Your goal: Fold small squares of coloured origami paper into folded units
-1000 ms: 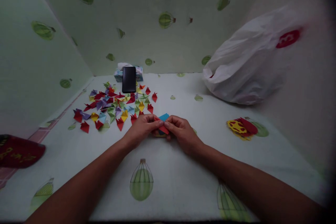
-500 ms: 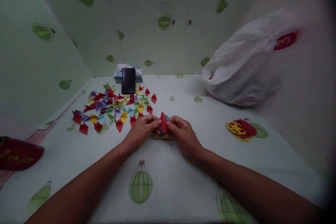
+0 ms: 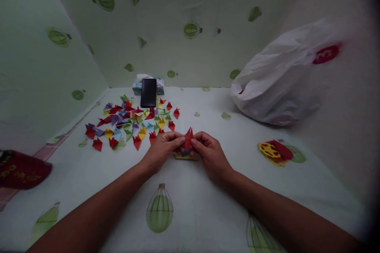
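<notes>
Between both hands stands a folded red origami paper (image 3: 189,139), its two narrow points upward. My left hand (image 3: 166,146) is closed, pinching its left side with thumb and fingers. My right hand (image 3: 209,152) pinches the right side the same way. Just below the fingertips shows a bit of blue (image 3: 185,153); I cannot tell whether it is part of the same paper. Under the hands lies a flat yellowish piece (image 3: 186,157), mostly covered. Beyond my left hand spreads a pile of small folded paper cranes (image 3: 127,120) in red, purple, yellow, green and blue.
A black phone (image 3: 148,93) leans on a tissue box (image 3: 137,87) behind the pile. At the right back sits a white plastic bag (image 3: 276,83). Red and yellow cut-out pieces (image 3: 274,152) lie at right. A dark red object with yellow writing (image 3: 23,170) is at the left edge.
The view has shifted slightly, so everything sits a little lower and further right. The red paper's two points now show apart, and less blue is visible behind it. Both hands keep their pinch.
</notes>
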The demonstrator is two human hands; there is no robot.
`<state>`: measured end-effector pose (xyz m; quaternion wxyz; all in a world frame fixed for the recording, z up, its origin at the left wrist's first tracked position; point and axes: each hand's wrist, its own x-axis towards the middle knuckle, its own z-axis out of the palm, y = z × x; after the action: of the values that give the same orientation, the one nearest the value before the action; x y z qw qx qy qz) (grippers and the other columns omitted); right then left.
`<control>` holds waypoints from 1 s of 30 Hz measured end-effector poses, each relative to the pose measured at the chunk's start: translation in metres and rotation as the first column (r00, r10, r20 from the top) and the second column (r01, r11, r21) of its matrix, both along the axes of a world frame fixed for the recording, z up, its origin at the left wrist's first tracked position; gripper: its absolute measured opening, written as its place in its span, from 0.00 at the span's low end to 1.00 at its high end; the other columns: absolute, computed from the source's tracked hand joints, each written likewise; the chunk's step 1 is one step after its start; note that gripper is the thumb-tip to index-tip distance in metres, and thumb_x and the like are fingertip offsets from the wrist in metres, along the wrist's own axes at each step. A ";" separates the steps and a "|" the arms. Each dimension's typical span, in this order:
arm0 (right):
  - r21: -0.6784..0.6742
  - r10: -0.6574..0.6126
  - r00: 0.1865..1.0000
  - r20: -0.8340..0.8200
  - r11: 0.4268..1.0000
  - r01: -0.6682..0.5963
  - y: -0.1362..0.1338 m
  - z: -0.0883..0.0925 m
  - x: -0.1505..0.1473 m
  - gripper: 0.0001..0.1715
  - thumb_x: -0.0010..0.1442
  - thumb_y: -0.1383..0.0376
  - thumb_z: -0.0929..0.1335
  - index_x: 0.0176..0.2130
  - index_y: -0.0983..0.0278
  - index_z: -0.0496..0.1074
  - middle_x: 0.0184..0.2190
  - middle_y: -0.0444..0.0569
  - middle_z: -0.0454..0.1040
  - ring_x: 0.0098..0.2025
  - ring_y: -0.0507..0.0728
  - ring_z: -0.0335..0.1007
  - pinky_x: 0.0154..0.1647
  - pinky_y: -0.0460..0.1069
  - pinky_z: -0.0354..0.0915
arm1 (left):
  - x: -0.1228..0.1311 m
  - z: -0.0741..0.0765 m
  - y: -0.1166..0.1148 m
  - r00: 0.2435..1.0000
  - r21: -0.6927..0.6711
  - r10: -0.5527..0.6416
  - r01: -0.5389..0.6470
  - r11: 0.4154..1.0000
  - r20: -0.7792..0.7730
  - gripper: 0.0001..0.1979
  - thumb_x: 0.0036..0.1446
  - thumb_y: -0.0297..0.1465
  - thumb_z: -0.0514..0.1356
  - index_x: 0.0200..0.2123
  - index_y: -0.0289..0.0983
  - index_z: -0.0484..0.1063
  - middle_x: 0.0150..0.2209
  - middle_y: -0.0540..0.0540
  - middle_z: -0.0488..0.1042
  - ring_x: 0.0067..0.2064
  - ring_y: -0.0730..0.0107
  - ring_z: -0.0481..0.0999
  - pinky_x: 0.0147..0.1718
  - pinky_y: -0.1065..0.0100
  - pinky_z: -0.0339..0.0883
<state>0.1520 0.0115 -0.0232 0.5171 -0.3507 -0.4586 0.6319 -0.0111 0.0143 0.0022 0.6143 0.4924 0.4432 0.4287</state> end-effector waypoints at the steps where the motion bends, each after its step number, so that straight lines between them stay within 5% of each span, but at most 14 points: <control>1: 0.000 0.000 1.000 0.000 1.000 0.000 0.000 -0.001 0.000 0.11 0.57 0.61 0.73 0.30 0.64 0.70 0.24 0.42 0.74 0.25 0.49 0.66 0.30 0.46 0.61 | 0.000 0.000 0.000 1.000 0.003 0.001 -0.001 1.000 -0.004 0.12 0.52 0.38 0.67 0.29 0.33 0.77 0.25 0.50 0.74 0.27 0.76 0.69 0.30 0.72 0.62; 9: -0.044 0.032 0.999 0.015 0.999 -0.032 0.001 -0.004 0.001 0.11 0.56 0.60 0.73 0.33 0.64 0.72 0.27 0.43 0.74 0.25 0.48 0.65 0.29 0.45 0.61 | 0.002 0.002 -0.002 0.983 0.129 0.078 -0.057 0.990 -0.167 0.11 0.53 0.36 0.65 0.28 0.32 0.76 0.23 0.50 0.72 0.26 0.76 0.66 0.27 0.72 0.60; 18: 0.008 0.048 0.999 0.011 0.999 -0.048 0.002 -0.003 0.000 0.09 0.58 0.61 0.72 0.32 0.64 0.71 0.27 0.44 0.75 0.28 0.50 0.66 0.31 0.46 0.61 | 0.003 -0.005 -0.003 0.999 0.006 0.026 -0.026 1.000 0.045 0.12 0.55 0.37 0.64 0.27 0.33 0.74 0.23 0.50 0.73 0.26 0.76 0.69 0.29 0.73 0.62; 30: -0.032 0.048 0.999 0.012 0.998 -0.047 0.002 -0.002 0.001 0.10 0.56 0.61 0.73 0.30 0.65 0.71 0.24 0.42 0.72 0.25 0.48 0.64 0.29 0.45 0.60 | 0.003 0.004 -0.004 0.992 0.058 0.022 -0.015 0.998 -0.128 0.13 0.55 0.38 0.63 0.29 0.33 0.75 0.25 0.48 0.75 0.27 0.74 0.70 0.29 0.71 0.65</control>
<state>0.1530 0.0135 -0.0255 0.4933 -0.3519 -0.4601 0.6489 -0.0081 0.0101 0.0060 0.5662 0.5322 0.4738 0.4143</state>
